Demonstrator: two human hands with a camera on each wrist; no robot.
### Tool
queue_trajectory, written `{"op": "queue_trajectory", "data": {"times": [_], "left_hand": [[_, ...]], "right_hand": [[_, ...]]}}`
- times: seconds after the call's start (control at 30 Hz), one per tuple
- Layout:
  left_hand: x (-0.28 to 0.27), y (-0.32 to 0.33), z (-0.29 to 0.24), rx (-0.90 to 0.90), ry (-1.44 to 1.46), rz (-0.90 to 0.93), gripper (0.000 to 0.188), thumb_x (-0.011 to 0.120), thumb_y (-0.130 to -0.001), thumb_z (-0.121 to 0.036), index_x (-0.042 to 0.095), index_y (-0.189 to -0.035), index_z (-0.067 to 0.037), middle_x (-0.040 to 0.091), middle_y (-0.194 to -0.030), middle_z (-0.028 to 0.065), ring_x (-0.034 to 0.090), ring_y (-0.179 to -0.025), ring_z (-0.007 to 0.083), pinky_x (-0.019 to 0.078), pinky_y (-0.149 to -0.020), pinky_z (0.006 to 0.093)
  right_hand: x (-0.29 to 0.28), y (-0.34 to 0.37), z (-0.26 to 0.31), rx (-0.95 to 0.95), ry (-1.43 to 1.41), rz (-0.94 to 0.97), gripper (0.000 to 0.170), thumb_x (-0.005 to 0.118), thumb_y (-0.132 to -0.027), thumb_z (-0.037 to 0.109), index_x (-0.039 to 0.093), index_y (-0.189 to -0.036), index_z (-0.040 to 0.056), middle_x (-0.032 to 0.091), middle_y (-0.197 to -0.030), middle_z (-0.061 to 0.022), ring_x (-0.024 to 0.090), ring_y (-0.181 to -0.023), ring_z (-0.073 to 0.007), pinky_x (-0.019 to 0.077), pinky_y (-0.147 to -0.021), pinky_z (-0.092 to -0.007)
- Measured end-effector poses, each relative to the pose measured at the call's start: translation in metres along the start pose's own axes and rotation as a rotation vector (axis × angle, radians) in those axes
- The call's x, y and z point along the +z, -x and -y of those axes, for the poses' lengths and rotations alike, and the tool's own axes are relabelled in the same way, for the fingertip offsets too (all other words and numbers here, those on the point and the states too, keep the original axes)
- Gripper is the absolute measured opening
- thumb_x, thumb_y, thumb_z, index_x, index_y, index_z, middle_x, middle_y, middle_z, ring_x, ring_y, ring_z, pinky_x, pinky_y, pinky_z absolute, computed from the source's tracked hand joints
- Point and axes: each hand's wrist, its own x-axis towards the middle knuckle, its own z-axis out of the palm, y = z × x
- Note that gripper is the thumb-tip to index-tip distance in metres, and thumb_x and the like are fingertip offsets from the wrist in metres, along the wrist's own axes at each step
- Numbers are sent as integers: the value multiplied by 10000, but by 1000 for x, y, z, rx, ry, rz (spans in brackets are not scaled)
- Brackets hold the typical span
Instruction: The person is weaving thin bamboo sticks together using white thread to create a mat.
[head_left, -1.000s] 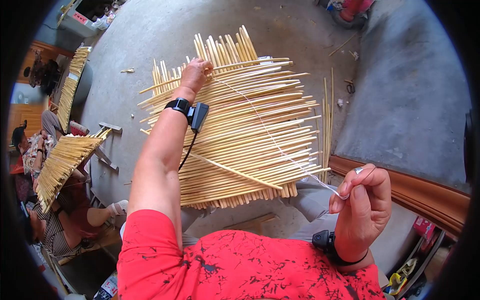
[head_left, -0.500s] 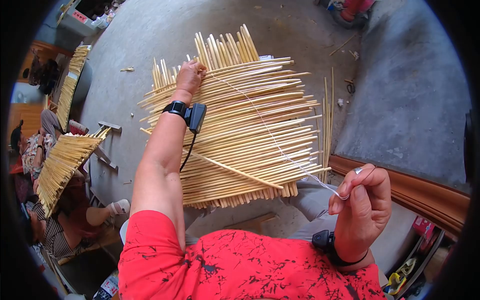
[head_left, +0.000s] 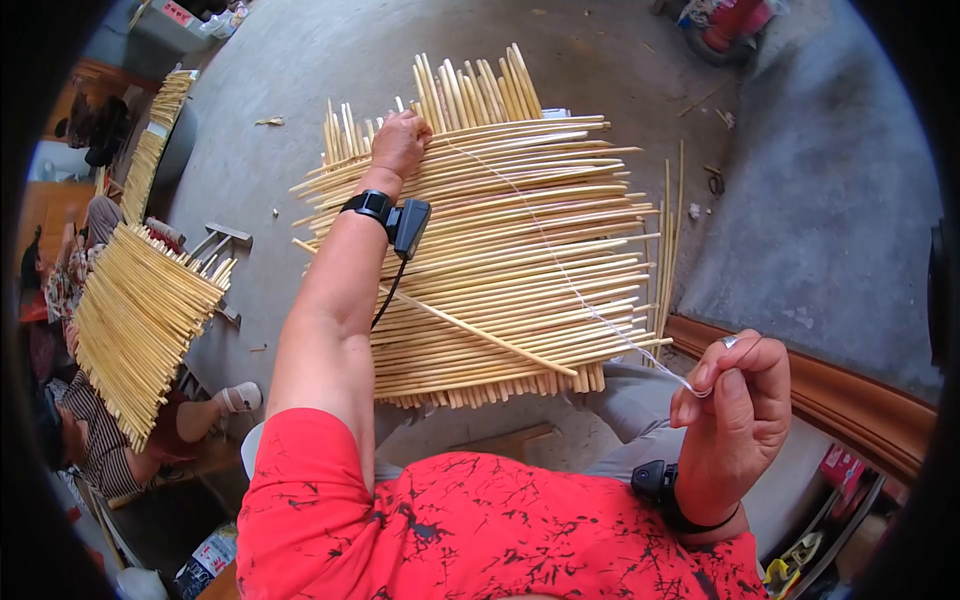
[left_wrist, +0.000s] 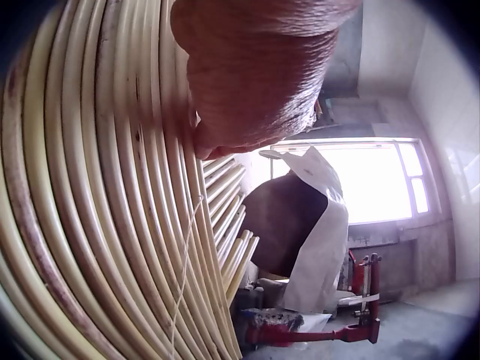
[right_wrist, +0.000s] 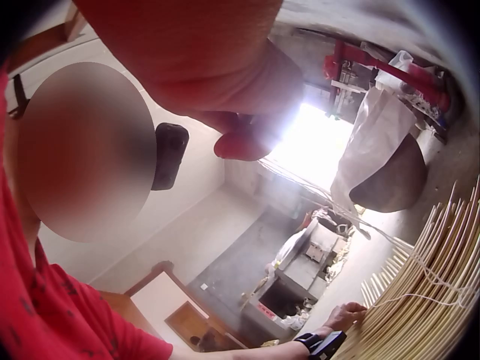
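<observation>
1. Since half a second ago, the smaller panel of straw-yellow sticks at the left has swung round to show a broader face; the left hand and right hand keep nearly the same places.
2. A broad mat of pale yellow, slender round sticks lies in front of the person, above grey-trousered legs. Its sticks run side by side, and the ends of others laid crosswise jut out at its far and near edges.
3. The left hand rests at the mat's far edge, its fingers bent downward; the tips are hidden, so I cannot tell whether they grip anything.
4. The right hand, raised beyond the mat's near right corner, pinches a thin white thread between thumb and curled fingers. The thread crosses the mat diagonally toward the left hand.
5. One loose yellow stick lies slantwise over the mat's near part.
6. The floor is grey, smooth concrete, with long loose sticks just right of the mat and a brown wooden moulding nearer the right hand.
7. At the left sits a person in a striped top. The left wrist view shows a bright window behind a white sheet.
</observation>
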Motion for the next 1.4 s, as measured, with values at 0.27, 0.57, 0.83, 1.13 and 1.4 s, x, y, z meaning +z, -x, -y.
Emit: {"op": "queue_trajectory", "data": {"times": [0.27,0.57,0.83,1.13,1.4], "left_hand": [[-5,-8,-7,-117,14,80,112,672,-683,-172,677,-772,-103,602,-776,96,551,-779,271,455,-723,365],[2,-10,-12,-128,-8,66,129,686,-680,-200,689,-775,-113,614,-776,96,573,-732,258,458,-707,349],[3,-15,-13,-212,23,142,125,688,-677,-210,691,-769,-126,622,-764,97,586,-741,245,471,-726,325],[7,-11,-17,-168,-33,92,78,644,-688,-176,678,-749,-143,606,-825,73,548,-845,268,465,-738,367],[10,-12,-14,-103,-48,81,71,626,-703,-152,656,-722,-91,593,-807,88,544,-814,283,455,-717,381]], "right_hand": [[2,-1,-1,-2,-6,-10,61,467,-841,27,471,-890,-10,470,-765,-81,454,-538,-99,408,-467,-192],[3,0,0,3,-11,-6,59,464,-838,15,473,-890,-10,471,-763,-82,451,-541,-97,410,-467,-194],[3,4,-3,33,-47,-23,67,454,-833,1,459,-898,-10,454,-828,-84,463,-651,-99,425,-454,-199],[6,3,-4,-2,-10,-40,70,450,-845,26,462,-894,-22,439,-793,-73,443,-597,-89,411,-442,-195],[4,1,-3,17,-41,2,77,458,-834,-13,469,-910,-14,481,-791,-90,477,-569,-99,425,-486,-200]]}}
